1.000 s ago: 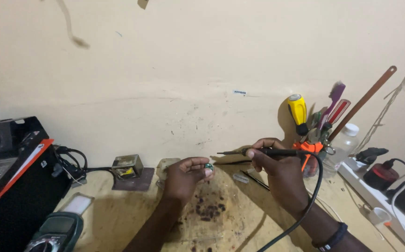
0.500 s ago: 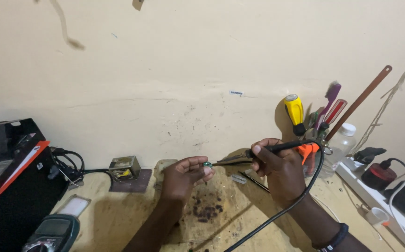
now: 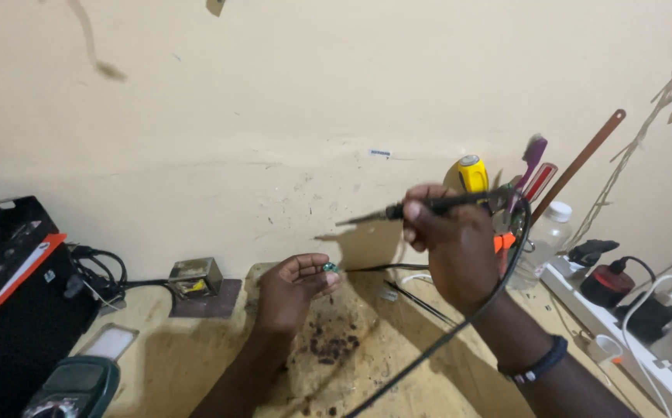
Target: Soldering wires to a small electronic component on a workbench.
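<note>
Centre of frame: left hand (image 3: pixel 289 290) pinches a small green part (image 3: pixel 328 268) above the worktop (image 3: pixel 197 356); right hand (image 3: pixel 452 248), centre right, grips a soldering iron (image 3: pixel 429 207), tip pointing left.

Two bare forearms enter from the bottom edge, neither covered by a sleeve. The left hand (image 3: pixel 289 290), at about seven o'clock from the picture's centre, wears no ring, glove or watch that can be seen; its forearm is plain from wrist to frame edge. The right hand (image 3: pixel 456 251), at about four o'clock from the centre, is likewise without rings or glove. Its wrist carries a narrow dark wristband (image 3: pixel 539 361), blue-black, sitting snug around the arm at five o'clock from the hand. Fingernails show pale and short on the right thumb. No clothing is visible at the bottom edge
</note>
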